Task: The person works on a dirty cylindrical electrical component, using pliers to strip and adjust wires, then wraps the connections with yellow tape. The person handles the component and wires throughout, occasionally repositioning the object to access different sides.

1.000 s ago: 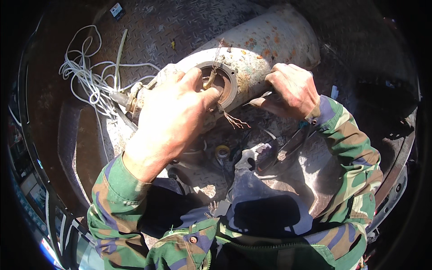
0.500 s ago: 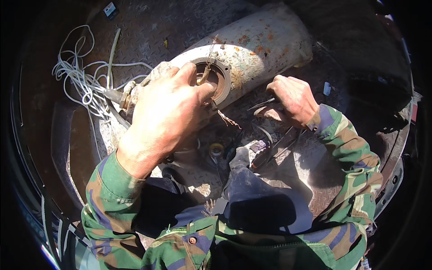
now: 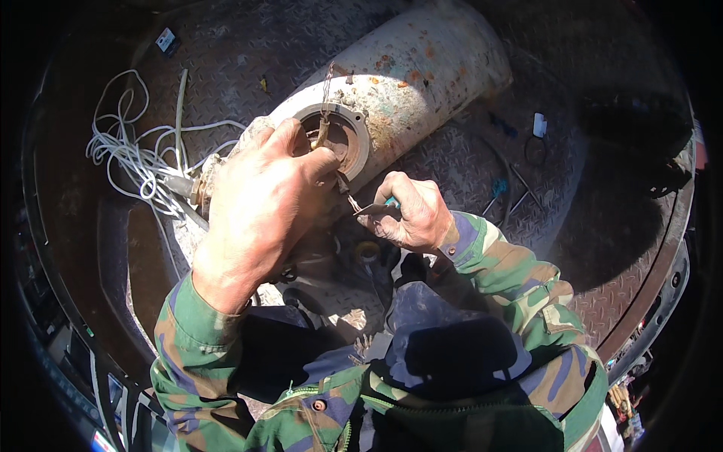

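Observation:
A heavy, rust-spotted pale metal cylinder (image 3: 422, 75) lies on its side, with a round flanged opening (image 3: 361, 151) facing up. Across the left of that opening, my left hand (image 3: 260, 200) is closed on a dark cable (image 3: 343, 183) whose stripped end shows by the thumb. My right hand (image 3: 414, 215) grips a small knife, its blade (image 3: 376, 209) against the bared wire tip; a bit of teal shows between the fingers. Another lead with thin twisted wires (image 3: 325, 113) stands up out of the opening. My left hand hides part of the cable and the rim.
A tangle of white cord (image 3: 124, 143) lies left of the cylinder on the patterned metal floor (image 3: 226, 68). A thick cable joins a brass-coloured gland (image 3: 199, 188). A teal-handled tool (image 3: 497, 188) and thin rods lie at right. A tape roll (image 3: 367, 251) sits below my hands.
My right hand has moved left with the knife and brought its blade to the wire end. My left hand keeps its grip on the cable. The whole view has shifted slightly.

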Demonstrator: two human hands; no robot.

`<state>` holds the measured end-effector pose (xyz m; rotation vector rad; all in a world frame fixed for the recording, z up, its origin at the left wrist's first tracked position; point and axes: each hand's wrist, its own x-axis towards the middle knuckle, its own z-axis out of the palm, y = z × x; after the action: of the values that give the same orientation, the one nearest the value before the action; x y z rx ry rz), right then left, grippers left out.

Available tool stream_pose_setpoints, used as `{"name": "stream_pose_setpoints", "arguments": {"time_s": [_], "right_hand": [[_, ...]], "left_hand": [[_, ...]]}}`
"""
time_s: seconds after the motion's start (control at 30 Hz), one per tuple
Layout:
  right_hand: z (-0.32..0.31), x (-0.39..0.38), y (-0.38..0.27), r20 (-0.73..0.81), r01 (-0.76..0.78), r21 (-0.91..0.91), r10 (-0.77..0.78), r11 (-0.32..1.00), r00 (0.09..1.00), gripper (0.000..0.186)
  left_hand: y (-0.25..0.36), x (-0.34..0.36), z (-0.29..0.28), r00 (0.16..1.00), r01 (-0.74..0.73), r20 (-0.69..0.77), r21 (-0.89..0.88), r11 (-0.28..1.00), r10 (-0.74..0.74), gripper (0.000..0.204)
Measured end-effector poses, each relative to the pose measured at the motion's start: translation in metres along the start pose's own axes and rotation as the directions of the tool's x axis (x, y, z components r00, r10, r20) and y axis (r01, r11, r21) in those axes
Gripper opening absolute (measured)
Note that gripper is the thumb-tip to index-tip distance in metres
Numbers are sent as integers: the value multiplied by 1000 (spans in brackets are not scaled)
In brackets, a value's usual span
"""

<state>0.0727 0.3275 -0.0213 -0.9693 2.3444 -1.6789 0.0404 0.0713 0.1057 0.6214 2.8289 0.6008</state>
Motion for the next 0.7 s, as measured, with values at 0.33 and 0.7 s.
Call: {"name": "stream_pose_setpoints", "arguments": {"time_s": [0.33,0.7], "right_hand": [[37,-52,-53,46,-215,174,210,961,977,51],[54,-4,-87,191,-244,969,704,-26,684,62]], "left_hand": [[11,4,-4,999,50,-18,74,996,-49,26],[15,5,3,999,30,-33,206,978,-24,21]]}}
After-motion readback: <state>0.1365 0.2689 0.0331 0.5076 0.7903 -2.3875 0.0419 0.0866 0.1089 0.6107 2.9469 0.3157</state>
